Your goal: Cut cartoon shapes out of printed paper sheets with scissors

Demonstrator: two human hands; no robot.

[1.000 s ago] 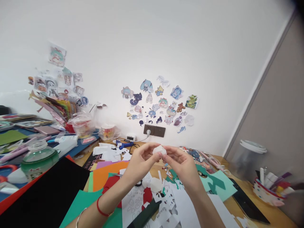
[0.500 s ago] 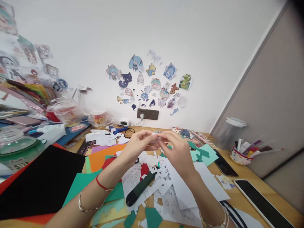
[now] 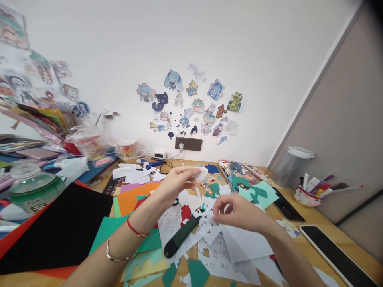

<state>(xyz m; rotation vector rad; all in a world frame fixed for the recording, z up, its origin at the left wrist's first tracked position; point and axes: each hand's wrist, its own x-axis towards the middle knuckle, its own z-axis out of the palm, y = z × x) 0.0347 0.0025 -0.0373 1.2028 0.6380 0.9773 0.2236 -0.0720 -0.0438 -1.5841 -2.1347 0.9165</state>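
My left hand (image 3: 176,184) is raised over the desk with its fingers pinched on a small white paper cut-out (image 3: 202,173). My right hand (image 3: 236,211) has dropped lower, over the pile of white paper scraps (image 3: 215,239), its fingers curled in a pinch; it is blurred and what it holds, if anything, is too small to make out. A black and green utility knife (image 3: 181,237) lies on the scraps just below and between my hands.
Coloured paper sheets, black (image 3: 56,231), orange (image 3: 134,195) and green (image 3: 257,191), cover the wooden desk. A green-lidded jar (image 3: 32,187) stands at left. A phone (image 3: 338,255), a pen cup (image 3: 308,191) and a grey bin (image 3: 295,165) are at right. Stickers (image 3: 191,107) dot the wall.
My hands, joined on the white piece before, have come apart: the right one dropped down toward the scraps while the left kept the piece. The view tilted slightly.
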